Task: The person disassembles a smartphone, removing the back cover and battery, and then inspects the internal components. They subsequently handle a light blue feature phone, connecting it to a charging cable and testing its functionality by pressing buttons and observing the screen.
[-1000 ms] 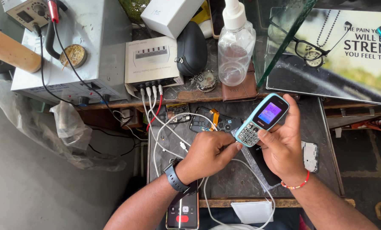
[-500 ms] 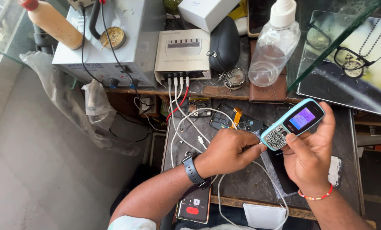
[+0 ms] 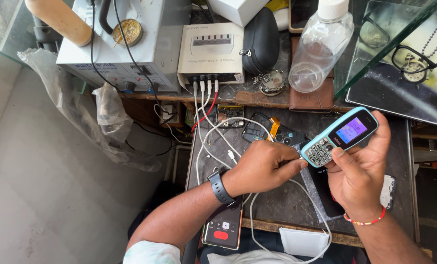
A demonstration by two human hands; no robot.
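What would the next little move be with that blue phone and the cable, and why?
Probably ease the white cable plug into the phone's base. The right hand holds the lit blue keypad phone tilted, and the left hand pinches at its lower end, seemingly not seated yet.

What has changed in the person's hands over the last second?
Little changed. The right hand still holds the small light-blue keypad phone with its screen lit, and the left hand still pinches a white cable at the phone's lower end. Only the camera view shifted; the clear plastic bottle and white multi-port charger box stayed put.
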